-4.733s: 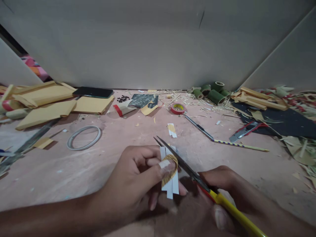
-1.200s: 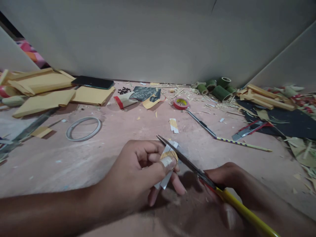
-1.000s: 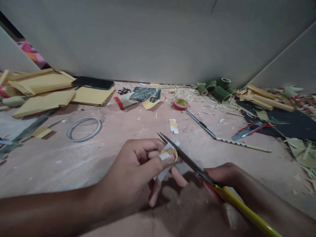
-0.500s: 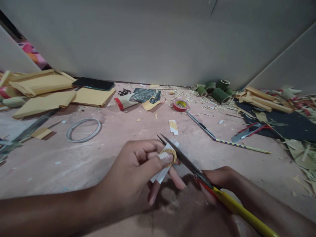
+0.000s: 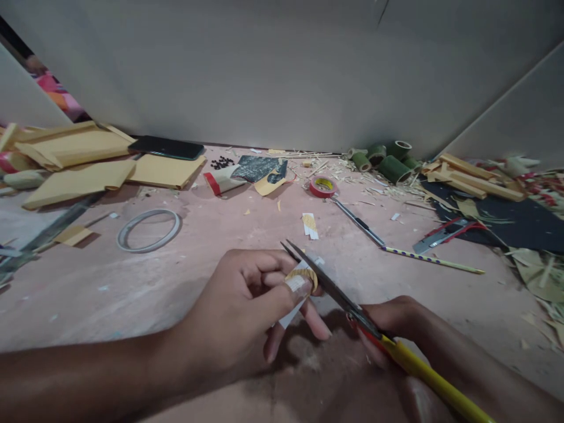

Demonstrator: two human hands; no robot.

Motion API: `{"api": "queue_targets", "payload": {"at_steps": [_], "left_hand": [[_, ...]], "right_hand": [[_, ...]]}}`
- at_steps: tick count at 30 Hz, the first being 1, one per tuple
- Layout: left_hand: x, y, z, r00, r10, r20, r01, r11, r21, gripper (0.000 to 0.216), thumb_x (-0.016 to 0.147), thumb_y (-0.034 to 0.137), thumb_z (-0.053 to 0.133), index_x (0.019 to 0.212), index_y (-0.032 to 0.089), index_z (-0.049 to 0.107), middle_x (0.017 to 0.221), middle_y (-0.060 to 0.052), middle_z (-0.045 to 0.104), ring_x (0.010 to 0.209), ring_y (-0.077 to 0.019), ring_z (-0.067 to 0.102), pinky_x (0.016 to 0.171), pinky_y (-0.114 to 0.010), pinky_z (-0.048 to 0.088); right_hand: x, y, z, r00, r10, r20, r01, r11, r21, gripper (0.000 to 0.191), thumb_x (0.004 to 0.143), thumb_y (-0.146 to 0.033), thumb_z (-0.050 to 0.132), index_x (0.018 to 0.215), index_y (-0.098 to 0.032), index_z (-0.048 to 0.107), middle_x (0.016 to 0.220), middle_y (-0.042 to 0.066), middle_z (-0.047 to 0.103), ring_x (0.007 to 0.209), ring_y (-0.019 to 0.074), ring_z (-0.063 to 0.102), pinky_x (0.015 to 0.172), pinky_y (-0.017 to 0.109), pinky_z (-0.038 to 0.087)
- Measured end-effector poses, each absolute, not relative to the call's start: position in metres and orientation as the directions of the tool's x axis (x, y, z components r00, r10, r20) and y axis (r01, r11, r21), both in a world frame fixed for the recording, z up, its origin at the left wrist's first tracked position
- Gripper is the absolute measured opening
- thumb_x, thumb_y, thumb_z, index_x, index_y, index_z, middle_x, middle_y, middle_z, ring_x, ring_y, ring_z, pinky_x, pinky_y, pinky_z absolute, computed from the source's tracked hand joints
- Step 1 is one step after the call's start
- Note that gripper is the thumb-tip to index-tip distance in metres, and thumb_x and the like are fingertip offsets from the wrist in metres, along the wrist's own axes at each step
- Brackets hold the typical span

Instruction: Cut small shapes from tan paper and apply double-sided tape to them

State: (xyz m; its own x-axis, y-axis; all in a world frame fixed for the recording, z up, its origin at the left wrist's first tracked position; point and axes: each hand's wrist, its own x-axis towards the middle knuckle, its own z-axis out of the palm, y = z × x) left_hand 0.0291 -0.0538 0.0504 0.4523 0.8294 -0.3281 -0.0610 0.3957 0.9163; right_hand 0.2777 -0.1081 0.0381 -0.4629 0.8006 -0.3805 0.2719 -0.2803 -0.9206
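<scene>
Between the thumb and fingers of my left hand (image 5: 251,299) are a white paper strip (image 5: 291,314) and a small tan curved piece of patterned paper (image 5: 312,275). The thumb covers much of both, and the strip's lower end sticks out under it. My right hand (image 5: 392,323) is wrapped round a pair of scissors (image 5: 339,291) with a yellow and red handle. Their dark blades point up and left, slightly apart at the tips, beside the paper at my left fingertips. Just beyond lies another white and tan paper piece (image 5: 310,225) on the pinkish surface.
A white ring (image 5: 150,231) lies to the left, near folded brown paper (image 5: 79,150) and a phone (image 5: 167,147). Ahead are a red tape roll (image 5: 323,187) and a slim cutter (image 5: 359,222). Green tubes (image 5: 394,169), a pencil (image 5: 434,261) and a red cutter (image 5: 445,235) sit right.
The paper in my left hand has shifted under the thumb, and less white shows below it. Both hands and the scissors stay almost in place.
</scene>
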Motion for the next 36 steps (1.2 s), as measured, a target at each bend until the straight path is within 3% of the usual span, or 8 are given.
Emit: {"api": "queue_targets", "payload": {"at_steps": [3, 5, 12, 17, 22, 24, 28, 36], "left_hand": [[0.028, -0.055, 0.048, 0.457, 0.832, -0.313, -0.068, 0.384, 0.921, 0.032, 0.086, 0.043, 0.074, 0.072, 0.015, 0.065, 0.068, -0.008, 0.08, 0.03, -0.0035, 0.042, 0.032, -0.012, 0.032], [0.028, -0.055, 0.047, 0.454, 0.835, -0.312, -0.071, 0.383, 0.921, 0.032, 0.086, 0.043, 0.074, 0.071, 0.016, 0.066, 0.066, -0.008, 0.079, 0.03, -0.0037, 0.041, 0.032, -0.012, 0.031], [0.029, -0.055, 0.051, 0.434, 0.841, -0.324, -0.054, 0.383, 0.922, 0.031, 0.087, 0.039, 0.073, 0.067, 0.016, 0.066, 0.064, -0.008, 0.078, 0.032, -0.0037, 0.04, 0.034, -0.013, 0.03], [0.03, -0.056, 0.051, 0.423, 0.838, -0.345, -0.079, 0.413, 0.907, 0.032, 0.084, 0.04, 0.075, 0.066, 0.016, 0.064, 0.064, -0.008, 0.078, 0.032, -0.0041, 0.038, 0.033, -0.014, 0.029], [0.03, -0.057, 0.047, 0.431, 0.823, -0.371, -0.101, 0.453, 0.886, 0.026, 0.084, 0.037, 0.074, 0.073, 0.016, 0.066, 0.065, -0.008, 0.079, 0.031, -0.0047, 0.042, 0.033, -0.014, 0.03], [0.03, -0.057, 0.047, 0.433, 0.821, -0.371, -0.102, 0.454, 0.885, 0.025, 0.084, 0.037, 0.074, 0.074, 0.015, 0.066, 0.065, -0.009, 0.079, 0.031, -0.0047, 0.042, 0.033, -0.014, 0.029], [0.03, -0.056, 0.046, 0.45, 0.818, -0.359, -0.132, 0.458, 0.879, 0.026, 0.083, 0.038, 0.075, 0.075, 0.016, 0.067, 0.064, -0.009, 0.078, 0.032, -0.0046, 0.04, 0.035, -0.015, 0.027], [0.029, -0.058, 0.045, 0.43, 0.826, -0.364, -0.126, 0.454, 0.882, 0.025, 0.084, 0.038, 0.074, 0.076, 0.016, 0.067, 0.066, -0.009, 0.079, 0.031, -0.0054, 0.043, 0.034, -0.015, 0.031]], "right_hand": [[0.272, -0.111, 0.038, -0.433, 0.823, -0.368, 0.245, -0.286, -0.926, 0.063, 0.073, -0.073, 0.08, 0.108, -0.023, 0.067, 0.101, 0.008, 0.072, 0.094, 0.0305, 0.073, 0.079, 0.038, 0.062], [0.271, -0.11, 0.039, -0.424, 0.827, -0.368, 0.244, -0.286, -0.926, 0.064, 0.069, -0.072, 0.084, 0.108, -0.023, 0.068, 0.098, 0.008, 0.072, 0.092, 0.0301, 0.072, 0.08, 0.038, 0.062], [0.268, -0.114, 0.038, -0.332, 0.887, -0.319, 0.194, -0.267, -0.944, 0.05, 0.079, -0.067, 0.078, 0.102, -0.023, 0.068, 0.107, 0.01, 0.072, 0.102, 0.0303, 0.071, 0.082, 0.036, 0.062], [0.266, -0.117, 0.041, -0.28, 0.872, -0.402, 0.172, -0.366, -0.915, 0.049, 0.076, -0.064, 0.083, 0.103, -0.024, 0.071, 0.105, 0.01, 0.075, 0.098, 0.0306, 0.073, 0.079, 0.038, 0.064], [0.271, -0.115, 0.041, -0.29, 0.87, -0.399, 0.173, -0.362, -0.916, 0.046, 0.075, -0.057, 0.087, 0.104, -0.024, 0.073, 0.109, 0.01, 0.074, 0.108, 0.0323, 0.072, 0.089, 0.04, 0.063], [0.271, -0.115, 0.042, -0.296, 0.865, -0.404, 0.179, -0.365, -0.914, 0.041, 0.077, -0.05, 0.087, 0.105, -0.024, 0.073, 0.11, 0.01, 0.074, 0.108, 0.0317, 0.072, 0.089, 0.039, 0.063], [0.27, -0.116, 0.044, -0.282, 0.867, -0.411, 0.208, -0.363, -0.908, 0.045, 0.075, -0.055, 0.087, 0.104, -0.024, 0.073, 0.106, 0.009, 0.074, 0.103, 0.0306, 0.073, 0.085, 0.037, 0.063], [0.288, -0.117, 0.013, -0.337, 0.917, -0.213, 0.228, -0.14, -0.963, 0.041, 0.077, -0.049, 0.086, 0.109, -0.027, 0.074, 0.11, 0.01, 0.076, 0.1, 0.0345, 0.076, 0.077, 0.038, 0.065]]}}
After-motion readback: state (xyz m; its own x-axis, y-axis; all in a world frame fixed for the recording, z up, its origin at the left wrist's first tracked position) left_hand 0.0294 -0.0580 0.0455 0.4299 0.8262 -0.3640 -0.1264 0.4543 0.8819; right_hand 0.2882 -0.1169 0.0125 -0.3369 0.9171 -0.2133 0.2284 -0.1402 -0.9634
